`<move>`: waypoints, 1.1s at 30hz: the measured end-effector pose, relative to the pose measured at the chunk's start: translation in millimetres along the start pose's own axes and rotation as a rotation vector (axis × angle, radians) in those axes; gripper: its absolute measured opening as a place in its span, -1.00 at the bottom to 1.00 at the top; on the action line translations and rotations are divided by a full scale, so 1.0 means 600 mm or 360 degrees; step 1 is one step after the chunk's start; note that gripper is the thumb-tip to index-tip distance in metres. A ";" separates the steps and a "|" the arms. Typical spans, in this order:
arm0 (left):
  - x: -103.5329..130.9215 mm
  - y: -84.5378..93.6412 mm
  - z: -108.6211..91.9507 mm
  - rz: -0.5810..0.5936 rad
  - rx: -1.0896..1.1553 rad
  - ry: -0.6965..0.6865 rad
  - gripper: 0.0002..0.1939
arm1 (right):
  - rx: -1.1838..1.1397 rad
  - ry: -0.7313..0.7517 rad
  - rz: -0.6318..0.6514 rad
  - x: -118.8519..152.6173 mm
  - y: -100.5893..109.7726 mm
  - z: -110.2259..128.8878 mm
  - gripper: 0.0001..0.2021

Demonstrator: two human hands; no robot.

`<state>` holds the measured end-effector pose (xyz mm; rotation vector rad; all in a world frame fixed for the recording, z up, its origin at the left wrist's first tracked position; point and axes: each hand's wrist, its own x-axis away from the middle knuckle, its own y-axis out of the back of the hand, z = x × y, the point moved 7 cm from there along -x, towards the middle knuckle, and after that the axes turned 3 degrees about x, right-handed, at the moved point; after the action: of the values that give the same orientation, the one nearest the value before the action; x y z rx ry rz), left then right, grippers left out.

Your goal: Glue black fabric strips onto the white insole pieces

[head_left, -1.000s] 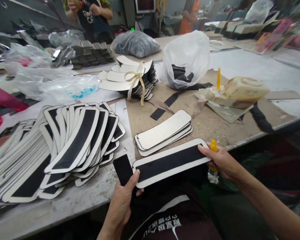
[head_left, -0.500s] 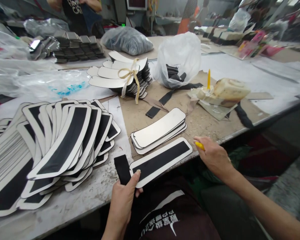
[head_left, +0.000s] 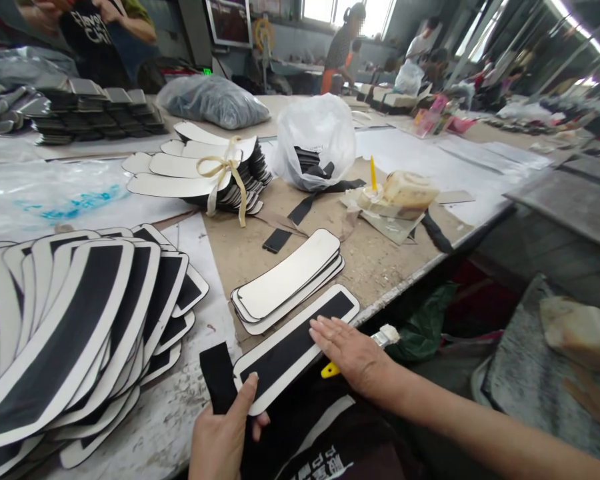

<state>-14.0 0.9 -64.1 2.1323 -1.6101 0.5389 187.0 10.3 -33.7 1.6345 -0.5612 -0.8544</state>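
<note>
Panel with its black strip lies at the desk edge; left hand pinches its near end, right hand presses flat, brush beneath. Finished panels fan leftward; a blank stack waits.

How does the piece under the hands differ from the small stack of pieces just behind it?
The held piece shows a black strip on its face; the stack shows plain pale tops. The held piece is single, overhanging the table edge, pressed by the right hand and gripped by the left hand; the stack lies untouched. Both share the rounded outline.
</note>
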 end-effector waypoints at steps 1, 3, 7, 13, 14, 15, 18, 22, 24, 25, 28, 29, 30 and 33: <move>0.000 0.000 0.000 -0.0008 0.0015 0.0003 -0.60 | 0.0041 -0.0019 0.0024 0.006 -0.002 -0.021 -0.59; 0.000 0.000 0.002 -0.0014 0.0033 0.0035 -0.60 | 0.0104 -0.0061 0.0073 0.016 -0.007 -0.062 -0.57; 0.005 0.001 -0.002 -0.0018 0.0027 0.0015 -0.58 | 0.0097 -0.0147 0.0118 0.032 -0.013 -0.125 -0.53; 0.009 0.002 -0.010 0.0015 0.0107 -0.0124 -0.62 | -0.0354 -0.0622 -0.0155 0.045 0.036 -0.181 -0.59; 0.008 0.002 -0.011 0.0028 0.0118 -0.0143 -0.62 | -0.0519 -0.0765 -0.0170 0.047 0.041 -0.188 -0.66; 0.008 0.002 -0.011 0.0039 0.0128 -0.0154 -0.62 | -0.0709 -0.0912 -0.0144 0.047 0.042 -0.194 -0.72; 0.010 0.007 -0.010 0.0021 0.0191 -0.0154 -0.62 | -0.1350 -0.1318 0.0052 0.049 0.022 -0.195 -0.69; 0.015 0.007 -0.008 0.0032 0.0252 -0.0110 -0.62 | -0.1881 -0.1637 0.0032 0.050 0.005 -0.189 -0.70; 0.017 0.006 -0.003 0.0048 0.0265 -0.0084 -0.62 | -0.1824 -0.1596 0.0000 0.046 0.006 -0.189 -0.69; 0.017 0.007 0.000 0.0046 0.0277 -0.0075 -0.63 | -0.1739 -0.1537 -0.0003 0.044 0.008 -0.189 -0.69; 0.017 0.008 0.007 0.0052 0.0307 -0.0065 -0.65 | -0.1418 -0.1344 -0.0030 0.037 0.019 -0.188 -0.67; 0.016 0.009 0.008 0.0052 0.0312 -0.0069 -0.65 | -0.1323 -0.1293 -0.0047 0.035 0.023 -0.187 -0.67; 0.016 0.009 0.008 0.0051 0.0316 -0.0061 -0.64 | -0.1241 -0.1251 -0.0060 0.033 0.026 -0.185 -0.66; 0.015 0.011 0.011 0.0021 0.0322 0.0007 -0.61 | -0.1085 -0.1202 -0.0055 0.032 0.028 -0.181 -0.65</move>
<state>-17.5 -11.6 -64.2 2.2632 -1.6292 0.7386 284.8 59.3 -12.5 0.6732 -0.6511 -1.5034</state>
